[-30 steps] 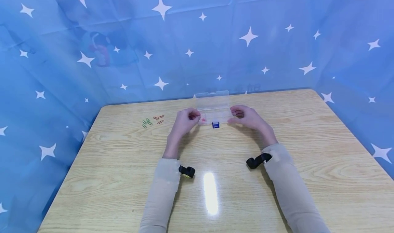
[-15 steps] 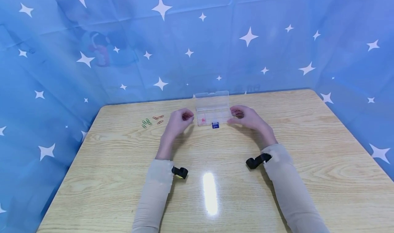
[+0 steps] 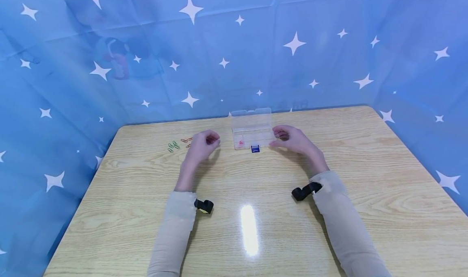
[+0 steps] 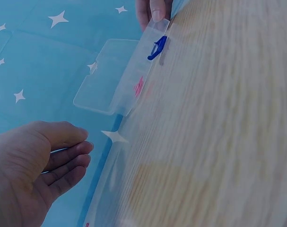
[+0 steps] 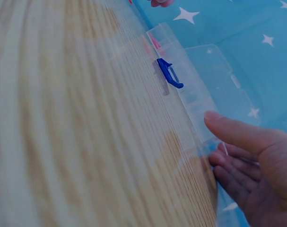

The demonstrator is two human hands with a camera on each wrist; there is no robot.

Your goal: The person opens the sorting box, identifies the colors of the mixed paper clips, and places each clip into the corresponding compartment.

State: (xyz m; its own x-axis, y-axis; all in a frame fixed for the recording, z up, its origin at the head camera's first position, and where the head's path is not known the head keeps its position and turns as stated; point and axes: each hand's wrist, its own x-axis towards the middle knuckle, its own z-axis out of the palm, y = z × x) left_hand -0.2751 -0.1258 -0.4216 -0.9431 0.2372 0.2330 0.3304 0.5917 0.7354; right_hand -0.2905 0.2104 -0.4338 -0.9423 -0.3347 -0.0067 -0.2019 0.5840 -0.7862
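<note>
A clear plastic divided box (image 3: 257, 138) stands at the table's far side, its see-through lid (image 3: 252, 118) raised at the back. Small pinkish-red pieces (image 3: 241, 142) lie in its left end compartment; a blue latch (image 3: 255, 149) hangs at the front. My right hand (image 3: 295, 140) holds the box's right end between thumb and fingers. Left of the box, my left hand (image 3: 201, 145) is in the air, fingers loosely bent and nothing visible in them. Red paper clips (image 3: 184, 140) lie just beyond it, partly covered by the hand. Several green paper clips (image 3: 170, 150) lie further left.
The wooden table (image 3: 278, 228) reaches back to a blue curtain (image 3: 234, 41) with white stars. Each wrist wears a black camera, the left camera (image 3: 204, 206) and the right camera (image 3: 301, 193).
My left hand has moved left, away from the box's left end toward the paper clips, and now covers part of the red ones. My right hand has stayed at the box.
</note>
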